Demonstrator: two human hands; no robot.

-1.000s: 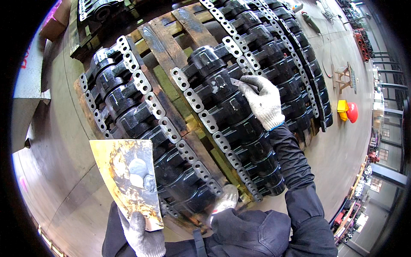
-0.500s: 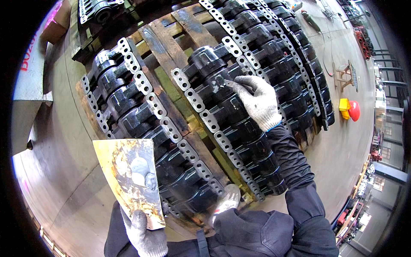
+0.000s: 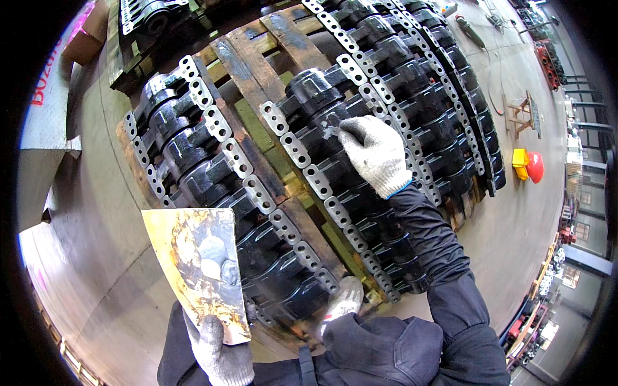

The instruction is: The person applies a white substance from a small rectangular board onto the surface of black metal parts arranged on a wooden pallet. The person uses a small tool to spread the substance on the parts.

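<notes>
My left hand [image 3: 222, 352], in a whitish knit glove, grips the lower edge of a stained yellow board [image 3: 193, 270]. A lump of grey putty [image 3: 215, 257] sits on that board. My right hand [image 3: 376, 156], gloved too, is closed in a pinch over a black cast track part [image 3: 315, 90] in the middle row. A small metal scraper [image 3: 333, 131] pokes out at its fingertips, mostly hidden by them. Its tip touches a patch of grey putty [image 3: 328, 121] on the black surface.
Rows of black track parts with drilled metal link plates [image 3: 296, 151] lie on a wooden pallet [image 3: 241, 67]. My shoe [image 3: 347, 296] stands against the pallet's near end. On the floor to the right are a red and yellow object [image 3: 531, 166] and a wooden stand [image 3: 523, 116].
My right hand has shifted slightly left and down, and its fingers now cover more of the scraper. The grey patch looks different in shape. My left hand and the board have barely moved.
</notes>
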